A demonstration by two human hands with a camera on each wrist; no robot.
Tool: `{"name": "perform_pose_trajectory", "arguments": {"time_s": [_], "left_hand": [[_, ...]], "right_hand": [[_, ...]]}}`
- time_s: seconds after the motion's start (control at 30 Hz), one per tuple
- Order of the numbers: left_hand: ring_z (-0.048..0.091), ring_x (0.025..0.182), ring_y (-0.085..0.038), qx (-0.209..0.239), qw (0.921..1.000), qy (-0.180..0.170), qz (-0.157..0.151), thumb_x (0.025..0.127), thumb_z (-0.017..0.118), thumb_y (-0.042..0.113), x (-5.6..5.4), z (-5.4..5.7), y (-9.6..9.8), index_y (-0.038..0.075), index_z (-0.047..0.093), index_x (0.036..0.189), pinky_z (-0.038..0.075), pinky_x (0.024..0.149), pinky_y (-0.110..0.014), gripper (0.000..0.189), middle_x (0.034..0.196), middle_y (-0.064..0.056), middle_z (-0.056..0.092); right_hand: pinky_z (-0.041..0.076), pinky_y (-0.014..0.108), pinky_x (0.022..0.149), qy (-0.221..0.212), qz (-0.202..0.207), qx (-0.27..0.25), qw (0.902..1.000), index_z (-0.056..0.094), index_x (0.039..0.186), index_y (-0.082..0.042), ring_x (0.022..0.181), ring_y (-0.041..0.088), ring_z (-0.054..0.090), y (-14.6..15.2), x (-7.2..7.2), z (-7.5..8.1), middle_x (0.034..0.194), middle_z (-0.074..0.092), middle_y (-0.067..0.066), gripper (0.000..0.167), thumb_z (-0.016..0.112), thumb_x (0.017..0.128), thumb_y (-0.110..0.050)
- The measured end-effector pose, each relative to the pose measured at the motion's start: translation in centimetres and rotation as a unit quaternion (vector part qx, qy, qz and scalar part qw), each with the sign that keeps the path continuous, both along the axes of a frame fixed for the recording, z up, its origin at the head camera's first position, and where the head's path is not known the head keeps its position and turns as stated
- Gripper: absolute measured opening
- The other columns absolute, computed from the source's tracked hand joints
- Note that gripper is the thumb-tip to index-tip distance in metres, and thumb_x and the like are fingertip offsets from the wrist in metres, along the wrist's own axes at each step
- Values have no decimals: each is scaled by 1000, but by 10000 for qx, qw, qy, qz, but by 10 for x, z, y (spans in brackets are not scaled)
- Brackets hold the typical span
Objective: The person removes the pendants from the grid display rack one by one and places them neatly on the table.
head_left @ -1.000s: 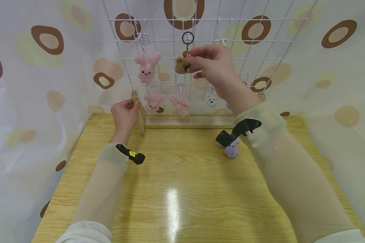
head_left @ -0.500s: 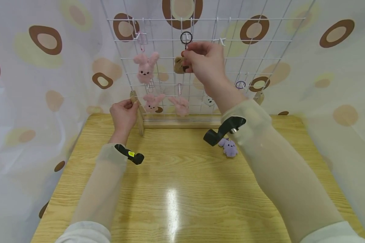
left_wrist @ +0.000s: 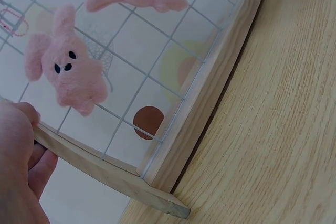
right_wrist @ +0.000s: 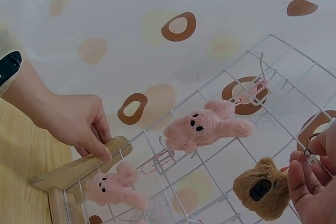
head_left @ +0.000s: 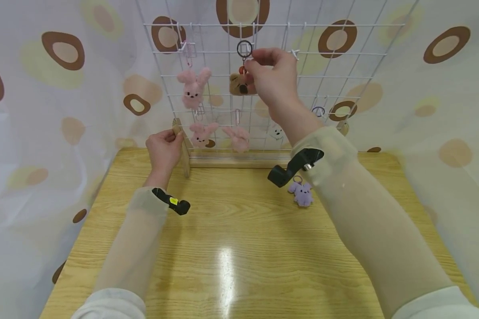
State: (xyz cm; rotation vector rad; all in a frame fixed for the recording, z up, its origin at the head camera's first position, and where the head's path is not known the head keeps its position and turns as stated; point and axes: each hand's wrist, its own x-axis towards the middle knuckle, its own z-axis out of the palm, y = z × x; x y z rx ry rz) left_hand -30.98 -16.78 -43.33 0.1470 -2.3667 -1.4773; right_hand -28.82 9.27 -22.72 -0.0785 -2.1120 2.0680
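My right hand (head_left: 277, 82) pinches a brown plush bear keychain (head_left: 236, 84) by the short chain above its head, near an orange bead. The dark key ring (head_left: 238, 48) overlaps a white hook of the wire grid (head_left: 345, 53) in the head view. In the right wrist view the bear (right_wrist: 257, 192) hangs tilted, dark muzzle outward, with my right fingers (right_wrist: 299, 182) at its top. My left hand (head_left: 163, 153) grips the wooden side piece (left_wrist: 115, 169) of the grid's stand, thumb on one side and fingers on the other.
Pink plush rabbits (head_left: 192, 91) hang on the grid's left and middle, and a white plush (head_left: 276, 132) hangs lower right, partly behind my right wrist. A purple plush keychain (head_left: 303, 195) lies on the wooden table (head_left: 207, 248). A patterned curtain (head_left: 80, 110) surrounds the table.
My right hand has shifted slightly left and up with the bear, bringing the ring a little left over the hook. The purple plush shows more fully. My left hand stays on the stand.
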Motion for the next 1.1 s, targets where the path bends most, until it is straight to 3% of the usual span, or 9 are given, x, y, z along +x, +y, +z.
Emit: {"name": "perform_pose_trajectory", "arguments": {"time_s": [0.23,0.5,1.1], "left_hand": [[77,97,-25,35,10000,-26,8,103,71,20,0,0,2,-2,80,115,62,78,-33,26,106,-17,79],[78,94,-25,-19,10000,17,37,103,72,20,-1,0,4,-2,80,114,61,75,-29,26,104,-17,79],[78,91,-23,-123,9998,155,-2,103,71,20,2,1,5,-2,81,113,59,71,-26,26,101,-16,79]], "right_hand": [[58,28,76,234,139,6,9996,64,118,-4,85,20,69,2,-2,1,112,64,8,15,67,105,-8],[58,26,74,159,84,535,9984,67,121,-4,83,18,69,7,-2,6,114,66,9,17,65,107,-12],[54,23,71,207,125,677,9974,67,121,-1,78,18,66,18,6,14,110,63,7,19,64,106,-12]]}}
